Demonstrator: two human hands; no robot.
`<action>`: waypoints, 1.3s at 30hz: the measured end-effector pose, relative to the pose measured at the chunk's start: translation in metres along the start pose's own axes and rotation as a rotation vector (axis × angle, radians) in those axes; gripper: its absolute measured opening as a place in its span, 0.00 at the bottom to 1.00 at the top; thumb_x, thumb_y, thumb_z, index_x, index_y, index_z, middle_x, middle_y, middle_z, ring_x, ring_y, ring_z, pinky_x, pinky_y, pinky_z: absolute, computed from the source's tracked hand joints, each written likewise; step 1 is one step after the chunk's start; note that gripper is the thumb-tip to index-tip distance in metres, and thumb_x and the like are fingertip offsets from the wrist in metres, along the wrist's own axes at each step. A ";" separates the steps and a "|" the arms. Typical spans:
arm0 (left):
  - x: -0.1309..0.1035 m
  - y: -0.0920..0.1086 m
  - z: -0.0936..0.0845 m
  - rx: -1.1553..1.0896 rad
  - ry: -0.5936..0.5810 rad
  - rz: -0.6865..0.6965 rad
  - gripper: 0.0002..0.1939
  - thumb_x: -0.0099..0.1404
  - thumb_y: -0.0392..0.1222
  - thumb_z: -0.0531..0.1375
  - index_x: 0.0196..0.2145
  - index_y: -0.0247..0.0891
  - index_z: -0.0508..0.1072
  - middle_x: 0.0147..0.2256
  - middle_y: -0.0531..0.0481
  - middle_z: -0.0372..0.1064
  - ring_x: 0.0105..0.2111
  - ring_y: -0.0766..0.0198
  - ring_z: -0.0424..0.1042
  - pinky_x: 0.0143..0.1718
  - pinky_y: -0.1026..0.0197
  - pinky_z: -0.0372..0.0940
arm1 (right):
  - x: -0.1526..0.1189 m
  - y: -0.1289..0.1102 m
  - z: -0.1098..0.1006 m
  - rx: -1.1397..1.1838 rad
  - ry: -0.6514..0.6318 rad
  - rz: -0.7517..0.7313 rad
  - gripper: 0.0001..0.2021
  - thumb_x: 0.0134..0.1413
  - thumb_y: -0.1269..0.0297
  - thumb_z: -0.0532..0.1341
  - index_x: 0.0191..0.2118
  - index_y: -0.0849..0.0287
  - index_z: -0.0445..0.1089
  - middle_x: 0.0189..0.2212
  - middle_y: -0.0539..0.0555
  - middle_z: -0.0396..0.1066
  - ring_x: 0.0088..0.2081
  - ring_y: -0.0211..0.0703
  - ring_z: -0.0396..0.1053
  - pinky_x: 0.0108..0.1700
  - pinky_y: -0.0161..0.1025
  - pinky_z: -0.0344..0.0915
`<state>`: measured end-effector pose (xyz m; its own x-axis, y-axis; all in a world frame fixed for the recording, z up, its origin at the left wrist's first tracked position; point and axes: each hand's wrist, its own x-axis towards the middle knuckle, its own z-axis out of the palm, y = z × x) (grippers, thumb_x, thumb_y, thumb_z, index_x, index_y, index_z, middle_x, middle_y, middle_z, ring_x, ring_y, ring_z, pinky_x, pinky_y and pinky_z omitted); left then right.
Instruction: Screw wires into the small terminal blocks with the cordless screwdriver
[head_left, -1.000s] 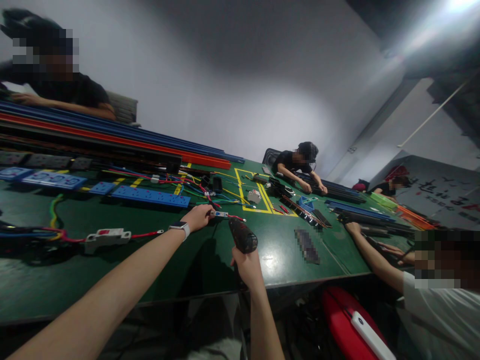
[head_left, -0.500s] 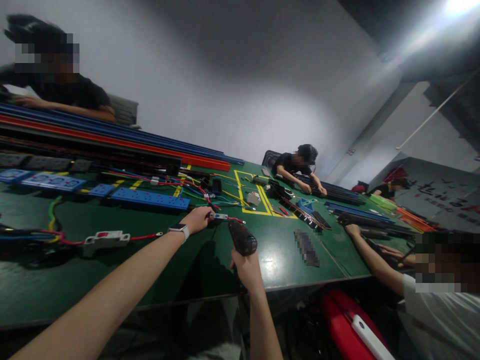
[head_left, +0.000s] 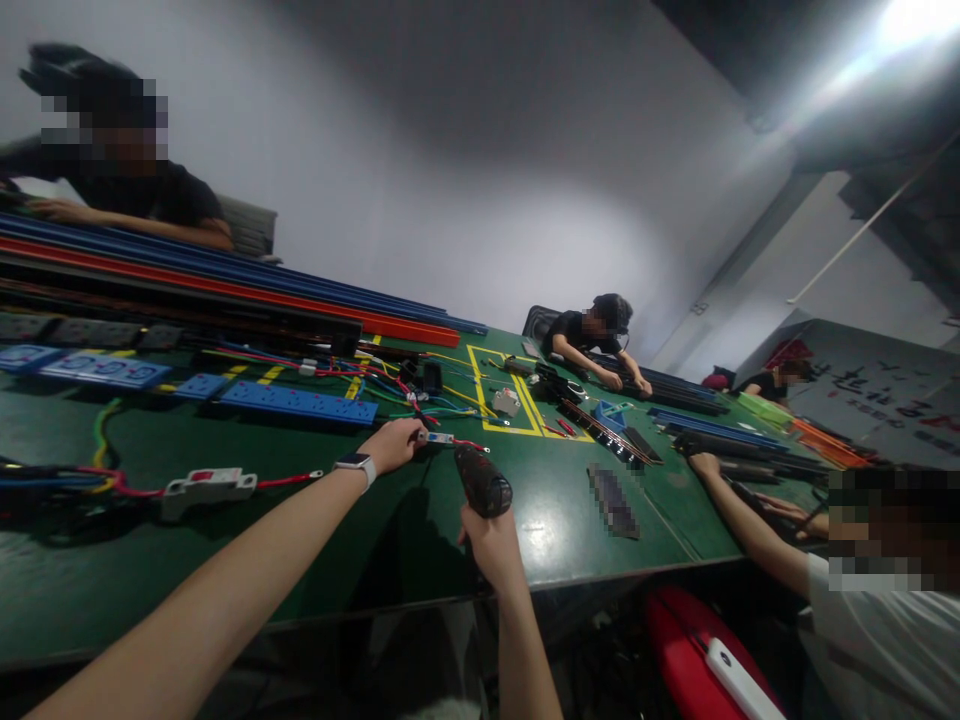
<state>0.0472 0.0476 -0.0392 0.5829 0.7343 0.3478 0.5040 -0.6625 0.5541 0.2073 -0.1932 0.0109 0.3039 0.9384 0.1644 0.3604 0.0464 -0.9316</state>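
Observation:
My right hand [head_left: 491, 545] is wrapped round the grip of a dark cordless drill [head_left: 484, 482], whose front end points away from me across the table. Just left of the drill's nose, my left hand [head_left: 399, 443] pinches a small white circuit breaker [head_left: 438, 438] at its left end. A red wire [head_left: 471, 446] with a metal lug runs out of the breaker's right side, past the drill's front. I cannot make out whether the drill's tip touches the breaker or wire. A second breaker [head_left: 210, 487] with red wires lies left of my left forearm.
Blue socket strips [head_left: 300, 400], bundled coloured wires [head_left: 330, 368] and long blue and orange profiles [head_left: 409, 328] cover the table's far left. A loose breaker [head_left: 506, 402] lies inside yellow tape lines. A blurred flat object [head_left: 613, 500] sits to the right. Co-workers sit around the green table [head_left: 555, 540].

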 end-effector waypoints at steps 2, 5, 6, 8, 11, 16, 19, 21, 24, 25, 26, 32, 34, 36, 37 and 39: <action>0.000 0.000 0.000 0.000 -0.001 0.001 0.10 0.62 0.41 0.58 0.40 0.42 0.76 0.39 0.46 0.75 0.41 0.57 0.72 0.44 0.59 0.63 | 0.000 0.000 0.000 0.009 -0.008 -0.003 0.06 0.52 0.67 0.56 0.27 0.59 0.68 0.19 0.48 0.68 0.24 0.41 0.67 0.28 0.35 0.61; 0.001 -0.002 0.002 0.001 0.006 0.012 0.10 0.61 0.40 0.58 0.40 0.42 0.76 0.39 0.46 0.75 0.41 0.58 0.72 0.44 0.60 0.63 | 0.000 -0.001 0.000 0.008 -0.011 -0.001 0.05 0.52 0.67 0.56 0.28 0.59 0.68 0.19 0.48 0.67 0.24 0.41 0.68 0.28 0.35 0.61; 0.001 -0.003 0.003 0.001 0.010 0.017 0.10 0.61 0.40 0.58 0.40 0.43 0.76 0.39 0.47 0.75 0.41 0.58 0.73 0.44 0.60 0.63 | 0.000 0.000 0.000 0.004 -0.010 -0.001 0.05 0.52 0.67 0.56 0.28 0.59 0.68 0.19 0.48 0.67 0.24 0.41 0.68 0.28 0.35 0.61; 0.002 -0.005 0.004 0.001 0.015 0.027 0.10 0.61 0.40 0.57 0.39 0.43 0.76 0.39 0.47 0.76 0.40 0.58 0.73 0.44 0.60 0.63 | 0.000 -0.001 0.000 0.000 -0.013 -0.004 0.05 0.52 0.67 0.56 0.28 0.58 0.68 0.19 0.48 0.67 0.24 0.41 0.67 0.28 0.35 0.61; 0.002 -0.007 0.006 0.004 0.019 0.043 0.10 0.61 0.39 0.57 0.39 0.43 0.76 0.39 0.47 0.75 0.40 0.59 0.72 0.44 0.60 0.63 | 0.000 -0.002 0.001 0.005 -0.020 -0.003 0.05 0.52 0.67 0.56 0.28 0.58 0.68 0.18 0.48 0.67 0.24 0.41 0.67 0.28 0.35 0.61; 0.002 -0.008 0.006 0.017 0.022 0.045 0.10 0.61 0.40 0.57 0.40 0.43 0.75 0.40 0.47 0.75 0.41 0.58 0.72 0.43 0.60 0.63 | -0.001 -0.004 0.000 -0.014 -0.011 0.002 0.06 0.51 0.67 0.56 0.26 0.58 0.67 0.18 0.48 0.67 0.25 0.42 0.67 0.29 0.35 0.61; 0.002 -0.008 0.006 0.021 0.018 0.035 0.11 0.61 0.40 0.57 0.41 0.43 0.75 0.40 0.47 0.75 0.41 0.58 0.72 0.44 0.59 0.64 | -0.001 -0.003 0.000 -0.016 -0.018 0.006 0.06 0.51 0.67 0.56 0.26 0.58 0.68 0.18 0.48 0.67 0.25 0.42 0.67 0.29 0.35 0.61; 0.002 -0.007 0.005 0.021 0.015 0.030 0.11 0.61 0.41 0.57 0.41 0.43 0.76 0.40 0.47 0.75 0.42 0.58 0.72 0.45 0.59 0.64 | 0.000 -0.002 0.000 -0.011 -0.020 0.005 0.06 0.52 0.66 0.56 0.27 0.59 0.68 0.19 0.49 0.67 0.25 0.42 0.67 0.29 0.35 0.61; 0.002 -0.007 0.005 0.015 0.013 0.028 0.11 0.61 0.41 0.57 0.41 0.43 0.76 0.41 0.47 0.75 0.42 0.58 0.73 0.46 0.59 0.64 | 0.000 -0.002 0.000 -0.005 -0.021 -0.008 0.06 0.52 0.66 0.56 0.28 0.58 0.69 0.19 0.48 0.67 0.25 0.42 0.67 0.29 0.35 0.61; 0.002 -0.006 0.005 0.011 0.009 0.029 0.11 0.62 0.41 0.57 0.41 0.43 0.76 0.41 0.47 0.75 0.42 0.58 0.73 0.46 0.59 0.64 | 0.000 -0.002 0.000 -0.007 -0.023 -0.009 0.06 0.52 0.66 0.56 0.28 0.58 0.69 0.19 0.48 0.67 0.25 0.42 0.68 0.29 0.35 0.61; 0.002 -0.006 0.004 0.007 0.008 0.028 0.11 0.62 0.41 0.57 0.41 0.43 0.76 0.41 0.46 0.75 0.42 0.58 0.73 0.46 0.59 0.64 | 0.000 -0.002 0.000 -0.010 -0.022 -0.009 0.06 0.51 0.66 0.56 0.28 0.58 0.69 0.19 0.48 0.67 0.25 0.42 0.68 0.29 0.35 0.61; 0.001 -0.004 0.002 0.002 -0.006 0.009 0.11 0.61 0.41 0.58 0.41 0.43 0.76 0.40 0.46 0.75 0.41 0.57 0.73 0.45 0.59 0.64 | 0.000 -0.002 0.000 -0.017 -0.005 -0.010 0.06 0.50 0.66 0.56 0.29 0.59 0.69 0.19 0.49 0.67 0.25 0.42 0.68 0.28 0.35 0.62; 0.001 -0.003 0.002 0.001 -0.004 0.012 0.11 0.61 0.42 0.58 0.41 0.43 0.76 0.40 0.46 0.75 0.42 0.57 0.73 0.45 0.59 0.64 | 0.000 -0.002 0.000 -0.015 0.002 -0.005 0.06 0.50 0.66 0.56 0.30 0.59 0.69 0.19 0.49 0.68 0.25 0.42 0.68 0.28 0.35 0.62; 0.001 -0.003 0.002 -0.002 0.002 0.017 0.10 0.61 0.42 0.58 0.40 0.43 0.76 0.40 0.46 0.75 0.42 0.58 0.73 0.46 0.59 0.64 | -0.001 -0.003 0.001 -0.010 0.002 0.002 0.06 0.50 0.66 0.56 0.30 0.59 0.69 0.19 0.49 0.68 0.25 0.42 0.68 0.28 0.35 0.62; 0.001 -0.003 0.002 -0.004 0.005 0.016 0.10 0.61 0.42 0.58 0.40 0.43 0.76 0.40 0.46 0.75 0.41 0.58 0.73 0.46 0.59 0.64 | -0.001 -0.003 0.001 -0.006 -0.003 0.004 0.06 0.51 0.66 0.56 0.29 0.59 0.69 0.19 0.49 0.68 0.25 0.42 0.68 0.28 0.35 0.62; 0.000 -0.002 0.002 -0.005 0.007 0.010 0.10 0.61 0.42 0.58 0.40 0.43 0.76 0.40 0.46 0.75 0.41 0.58 0.73 0.46 0.59 0.64 | 0.000 -0.002 0.001 0.000 -0.018 0.005 0.06 0.51 0.66 0.56 0.28 0.59 0.69 0.19 0.49 0.68 0.25 0.42 0.68 0.28 0.35 0.63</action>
<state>0.0475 0.0489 -0.0411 0.5835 0.7289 0.3581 0.4949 -0.6688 0.5548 0.2057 -0.1934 0.0126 0.2902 0.9445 0.1542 0.3589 0.0420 -0.9324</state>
